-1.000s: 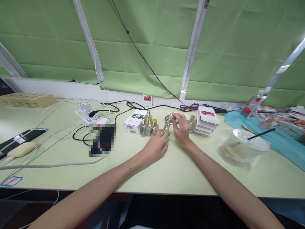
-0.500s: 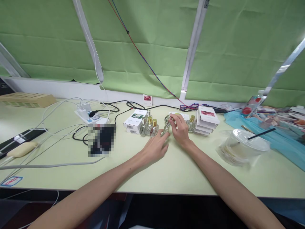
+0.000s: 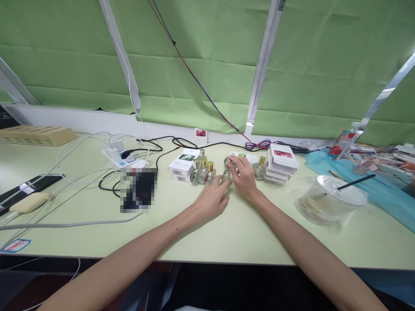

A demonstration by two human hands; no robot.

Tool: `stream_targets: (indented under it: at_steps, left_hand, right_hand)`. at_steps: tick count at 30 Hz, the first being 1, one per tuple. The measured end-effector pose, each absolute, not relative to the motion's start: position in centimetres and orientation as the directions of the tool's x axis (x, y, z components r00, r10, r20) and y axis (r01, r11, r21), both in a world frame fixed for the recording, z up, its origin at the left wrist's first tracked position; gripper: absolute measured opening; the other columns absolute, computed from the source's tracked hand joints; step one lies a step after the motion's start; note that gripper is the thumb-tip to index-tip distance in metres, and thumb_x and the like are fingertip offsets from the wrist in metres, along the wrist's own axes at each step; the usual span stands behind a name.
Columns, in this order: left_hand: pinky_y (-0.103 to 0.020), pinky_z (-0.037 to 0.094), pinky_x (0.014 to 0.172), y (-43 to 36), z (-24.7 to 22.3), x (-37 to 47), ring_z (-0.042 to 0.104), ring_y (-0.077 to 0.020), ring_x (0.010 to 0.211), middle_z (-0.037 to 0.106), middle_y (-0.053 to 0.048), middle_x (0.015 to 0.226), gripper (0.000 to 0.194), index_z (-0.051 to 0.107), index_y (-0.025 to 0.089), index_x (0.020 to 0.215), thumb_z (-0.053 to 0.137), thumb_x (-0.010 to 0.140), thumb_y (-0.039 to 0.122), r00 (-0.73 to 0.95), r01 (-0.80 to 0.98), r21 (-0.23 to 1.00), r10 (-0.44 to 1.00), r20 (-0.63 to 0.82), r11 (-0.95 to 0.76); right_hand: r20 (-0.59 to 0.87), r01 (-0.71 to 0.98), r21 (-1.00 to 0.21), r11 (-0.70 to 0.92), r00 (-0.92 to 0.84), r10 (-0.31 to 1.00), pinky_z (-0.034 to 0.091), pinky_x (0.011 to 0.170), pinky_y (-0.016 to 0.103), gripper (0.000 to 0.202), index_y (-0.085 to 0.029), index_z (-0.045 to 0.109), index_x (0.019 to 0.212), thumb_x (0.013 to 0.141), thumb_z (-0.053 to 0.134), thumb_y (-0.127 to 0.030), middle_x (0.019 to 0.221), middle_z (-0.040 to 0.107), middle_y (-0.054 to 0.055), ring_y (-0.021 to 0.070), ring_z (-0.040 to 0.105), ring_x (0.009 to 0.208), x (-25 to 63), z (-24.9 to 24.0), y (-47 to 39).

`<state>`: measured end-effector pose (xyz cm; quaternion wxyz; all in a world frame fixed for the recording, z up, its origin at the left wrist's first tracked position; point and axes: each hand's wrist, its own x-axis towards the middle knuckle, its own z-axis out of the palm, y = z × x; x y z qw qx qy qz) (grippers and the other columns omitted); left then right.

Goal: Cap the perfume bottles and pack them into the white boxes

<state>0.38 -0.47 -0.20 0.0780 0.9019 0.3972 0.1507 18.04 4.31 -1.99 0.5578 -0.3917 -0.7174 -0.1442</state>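
Note:
A small clear glass perfume bottle (image 3: pixel 226 174) stands between my two hands in the middle of the table. My left hand (image 3: pixel 212 198) has its fingers at the lower part of this bottle, with the thumb lower and apart. At the bottle's top, my right hand (image 3: pixel 244 176) is closed with fingertips pinched together; they partly hide what they grip. Left of the hands is a group of perfume bottles with gold caps (image 3: pixel 210 168), beside white printed boxes (image 3: pixel 184 163). Another gold-capped bottle (image 3: pixel 260 168) is right of my right hand, against a stack of white boxes (image 3: pixel 281 162).
A lidded plastic cup with a black straw (image 3: pixel 335 194) stands on the right, near a blue plastic sheet (image 3: pixel 372 181). On the left are a power strip (image 3: pixel 121 159), loose cables, a phone (image 3: pixel 35 188) and a blurred-out dark item (image 3: pixel 139 190). A small card (image 3: pixel 200 135) leans at the back.
My right hand's fingers have shifted very slightly at the bottle's top. My left hand and the surrounding things look the same.

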Motion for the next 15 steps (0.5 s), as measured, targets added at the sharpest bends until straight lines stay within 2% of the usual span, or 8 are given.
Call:
stream_targets:
  at_steps: [9, 15]
  left_hand:
    - [-0.044, 0.056, 0.075, -0.50, -0.05, 0.42, 0.067, -0.0243, 0.082, 0.046, -0.015, 0.138, 0.038, 0.046, 0.025, 0.133, 0.045, 0.095, 0.027, 0.631, 0.705, 0.277, 0.756, 0.177, -0.653]
    - [-0.045, 0.056, 0.078, -0.49, -0.05, 0.42, 0.067, -0.0265, 0.087, 0.046, -0.016, 0.139, 0.037, 0.047, 0.024, 0.132, 0.045, 0.095, 0.027, 0.632, 0.700, 0.282, 0.753, 0.183, -0.656]
  right_hand:
    - [0.890, 0.723, -0.251, 0.644, -0.090, 0.448, 0.057, 0.077, 0.038, 0.023, -0.022, 0.066, 0.118, 0.104, 0.048, -0.029, 0.105, 0.069, 0.011, 0.0241, 0.062, 0.098, 17.92, -1.91, 4.05]
    - [0.885, 0.731, -0.248, 0.636, -0.095, 0.455, 0.056, 0.077, 0.038, 0.023, -0.021, 0.066, 0.116, 0.104, 0.048, -0.028, 0.105, 0.069, 0.011, 0.0241, 0.062, 0.098, 17.95, -1.96, 4.05]
